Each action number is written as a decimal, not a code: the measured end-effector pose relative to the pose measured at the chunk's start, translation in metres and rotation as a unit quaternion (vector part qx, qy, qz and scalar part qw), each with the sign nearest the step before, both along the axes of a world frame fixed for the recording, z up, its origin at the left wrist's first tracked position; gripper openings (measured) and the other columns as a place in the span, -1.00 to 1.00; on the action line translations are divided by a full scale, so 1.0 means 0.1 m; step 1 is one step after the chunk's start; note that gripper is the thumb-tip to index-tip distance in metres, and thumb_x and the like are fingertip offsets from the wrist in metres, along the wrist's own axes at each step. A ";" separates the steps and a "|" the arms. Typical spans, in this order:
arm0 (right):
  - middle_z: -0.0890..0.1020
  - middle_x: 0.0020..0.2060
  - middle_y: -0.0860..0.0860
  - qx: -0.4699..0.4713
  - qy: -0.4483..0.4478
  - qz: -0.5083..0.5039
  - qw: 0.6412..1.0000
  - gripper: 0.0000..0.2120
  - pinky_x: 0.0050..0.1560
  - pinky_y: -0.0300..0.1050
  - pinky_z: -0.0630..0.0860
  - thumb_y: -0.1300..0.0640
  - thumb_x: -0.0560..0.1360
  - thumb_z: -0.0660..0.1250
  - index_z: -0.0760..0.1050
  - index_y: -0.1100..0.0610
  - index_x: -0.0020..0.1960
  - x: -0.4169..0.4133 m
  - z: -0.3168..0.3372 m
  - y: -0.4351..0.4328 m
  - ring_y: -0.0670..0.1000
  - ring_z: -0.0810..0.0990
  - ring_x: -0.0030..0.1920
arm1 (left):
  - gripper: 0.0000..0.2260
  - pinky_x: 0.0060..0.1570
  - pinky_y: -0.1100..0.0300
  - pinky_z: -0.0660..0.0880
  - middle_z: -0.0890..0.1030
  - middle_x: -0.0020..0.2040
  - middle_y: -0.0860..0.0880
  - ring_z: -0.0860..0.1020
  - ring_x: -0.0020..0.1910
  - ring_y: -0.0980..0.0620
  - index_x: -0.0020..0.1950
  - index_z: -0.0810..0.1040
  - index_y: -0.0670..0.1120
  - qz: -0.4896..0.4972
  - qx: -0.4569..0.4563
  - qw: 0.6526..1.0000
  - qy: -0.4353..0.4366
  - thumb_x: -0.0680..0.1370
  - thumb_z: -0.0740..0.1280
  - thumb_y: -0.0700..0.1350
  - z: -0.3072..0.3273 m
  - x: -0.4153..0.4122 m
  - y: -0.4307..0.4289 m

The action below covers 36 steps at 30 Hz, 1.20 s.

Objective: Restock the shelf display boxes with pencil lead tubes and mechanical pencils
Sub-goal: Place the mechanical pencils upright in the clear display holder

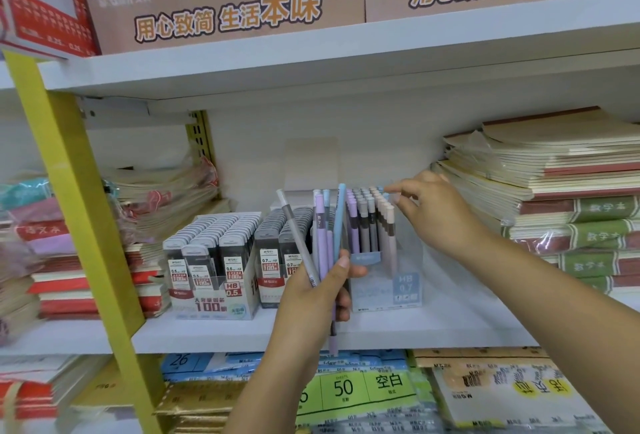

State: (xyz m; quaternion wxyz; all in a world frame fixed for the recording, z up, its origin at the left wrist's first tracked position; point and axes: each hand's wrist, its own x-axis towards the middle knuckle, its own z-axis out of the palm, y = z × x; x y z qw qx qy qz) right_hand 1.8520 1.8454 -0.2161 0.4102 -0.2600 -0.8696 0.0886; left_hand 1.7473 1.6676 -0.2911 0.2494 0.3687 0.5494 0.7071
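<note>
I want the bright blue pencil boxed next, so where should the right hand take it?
Pinch the bright blue pencil at its upper barrel, coming from the right: that end stands free above the left hand, which wraps the lower part.

Left hand (318, 291): raised at centre on a bare forearm, thumb uppermost, fingers curled round a fanned bunch of pastel plastic mechanical pencils (325, 226). Right hand (433, 212): higher and to the right, back toward the camera, forefinger and thumb extended leftward, slightly parted.
</note>
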 end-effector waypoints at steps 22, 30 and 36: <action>0.72 -0.12 0.14 -0.393 0.137 0.307 0.856 -0.92 -0.20 -0.16 0.65 0.39 0.50 0.31 0.45 0.26 -0.05 0.42 -0.15 -0.72 0.10 0.72 -0.15 | -0.92 -0.48 0.33 0.36 0.71 -0.13 -0.14 0.40 -0.42 0.13 -0.07 0.69 -0.01 -0.032 0.036 0.998 -0.037 0.50 0.44 -0.04 -0.01 -0.18 -0.31; 0.69 -0.26 -0.16 -0.258 -0.065 0.241 0.933 -0.88 -0.23 -0.44 0.47 0.07 0.42 0.49 0.66 -0.10 -0.07 0.45 -0.25 -0.88 -0.21 0.63 -0.24 | -0.98 -0.43 0.31 0.39 0.52 -0.43 0.16 0.40 -0.46 0.18 0.00 0.62 -0.01 0.038 0.007 0.992 0.120 0.59 0.41 -0.09 -0.01 -0.14 -0.33; 0.66 -0.20 -0.23 -0.155 -0.104 0.199 0.962 -0.80 -0.07 -0.33 0.40 0.03 0.57 0.30 0.53 -0.25 0.11 0.44 -0.31 -0.95 -0.27 0.52 -0.10 | -0.82 -0.44 0.33 0.36 0.59 -0.39 0.14 0.35 -0.45 0.16 0.09 0.63 -0.02 0.008 0.008 0.996 0.083 0.60 0.33 0.03 0.01 -0.10 -0.30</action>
